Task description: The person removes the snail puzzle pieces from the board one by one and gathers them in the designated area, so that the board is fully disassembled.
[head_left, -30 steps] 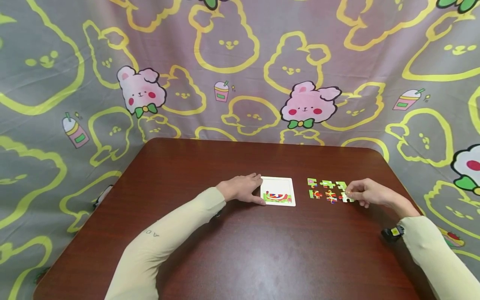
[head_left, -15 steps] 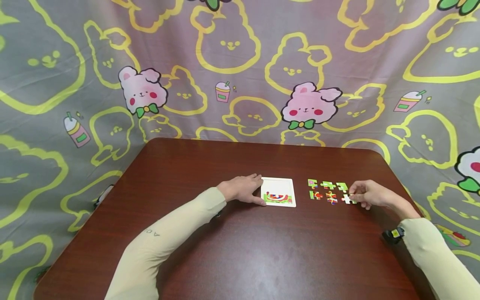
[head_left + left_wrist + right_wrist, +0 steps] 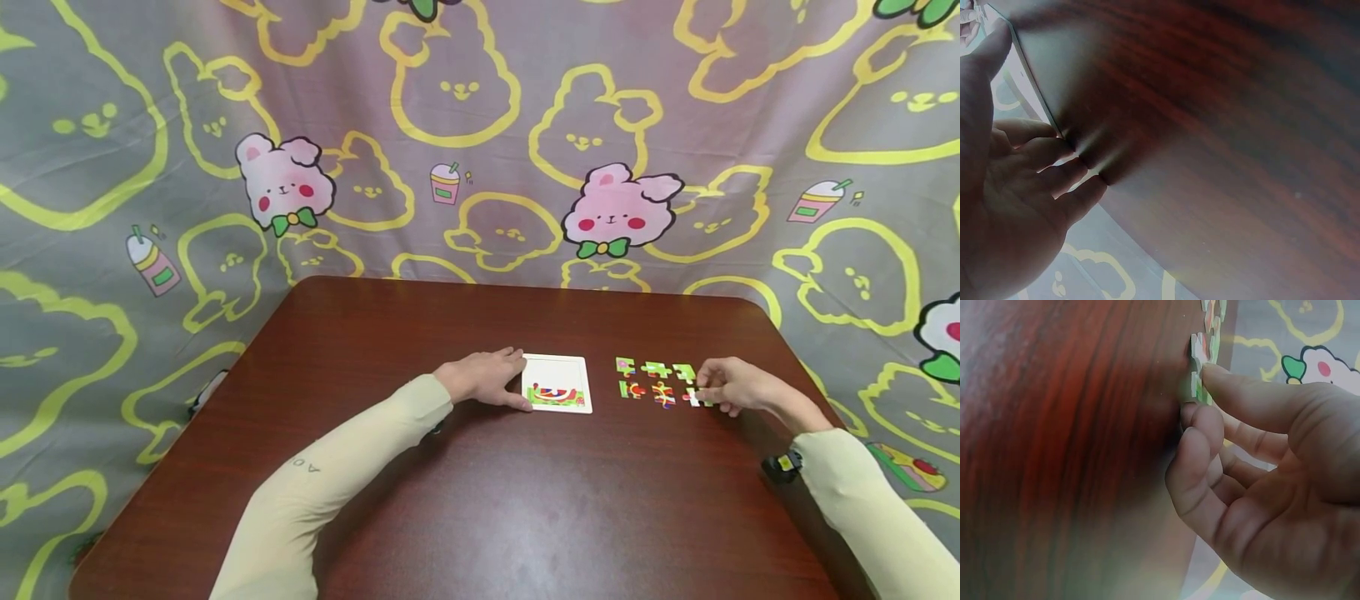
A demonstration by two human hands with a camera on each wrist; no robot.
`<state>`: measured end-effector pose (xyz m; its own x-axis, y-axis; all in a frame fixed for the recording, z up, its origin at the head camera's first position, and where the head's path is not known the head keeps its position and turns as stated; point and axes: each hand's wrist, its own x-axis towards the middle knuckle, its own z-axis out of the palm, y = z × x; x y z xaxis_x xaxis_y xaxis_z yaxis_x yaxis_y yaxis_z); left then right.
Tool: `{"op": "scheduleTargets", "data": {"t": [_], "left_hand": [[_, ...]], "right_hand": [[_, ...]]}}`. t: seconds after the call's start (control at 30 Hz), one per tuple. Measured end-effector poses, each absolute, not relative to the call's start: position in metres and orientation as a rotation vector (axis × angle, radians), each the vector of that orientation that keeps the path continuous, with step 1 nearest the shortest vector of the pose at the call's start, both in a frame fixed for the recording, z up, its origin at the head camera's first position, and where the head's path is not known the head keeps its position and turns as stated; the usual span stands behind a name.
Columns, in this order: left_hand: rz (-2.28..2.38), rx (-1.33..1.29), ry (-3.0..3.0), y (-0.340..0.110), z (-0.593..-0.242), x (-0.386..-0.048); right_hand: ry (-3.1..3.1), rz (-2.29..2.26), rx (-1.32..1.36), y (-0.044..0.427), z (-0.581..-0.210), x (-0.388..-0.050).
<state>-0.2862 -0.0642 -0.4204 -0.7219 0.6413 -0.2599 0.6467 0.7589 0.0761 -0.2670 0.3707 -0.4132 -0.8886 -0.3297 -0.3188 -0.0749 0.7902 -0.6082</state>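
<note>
My left hand [image 3: 486, 377] lies flat at the left side of a white square puzzle board [image 3: 555, 367], its fingers and thumb against the edge. In the left wrist view, the fingertips [image 3: 1099, 182] touch the table beside the board's edge. Along the bottom of the board is a strip of coloured picture; the upper part is plain white. My right hand [image 3: 738, 385] pinches the rightmost puzzle piece [image 3: 692, 397] of the front row, thumb on its face, with the other fingers curled. In the right wrist view the piece [image 3: 1197, 353] is seen nearly edge-on, partly hidden by the fingers.
Several loose puzzle pieces lie in two rows between board and right hand, among them a green piece [image 3: 625, 366], a red-and-green piece [image 3: 632, 390] and a multicoloured piece [image 3: 663, 395]. The brown table [image 3: 480, 500] meets a patterned curtain [image 3: 510, 167] at its back and sides.
The right hand has shifted the front-row end piece slightly to the right, then its thumb has come over the piece. The left hand and board have stayed still.
</note>
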Motion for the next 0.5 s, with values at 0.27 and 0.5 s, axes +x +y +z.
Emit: {"op": "scheduleTargets", "data": {"t": [0.27,0.5], "left_hand": [[-0.021,0.984,2.68,-0.0642,-0.4204,-0.2863],[-0.011,0.992,2.679,-0.0641,-0.4207,-0.286]], "right_hand": [[2.608,-0.71,-0.27,0.365,-0.407,-0.2675],[2.633,-0.704,-0.258,0.3673,-0.4075,-0.266]]}}
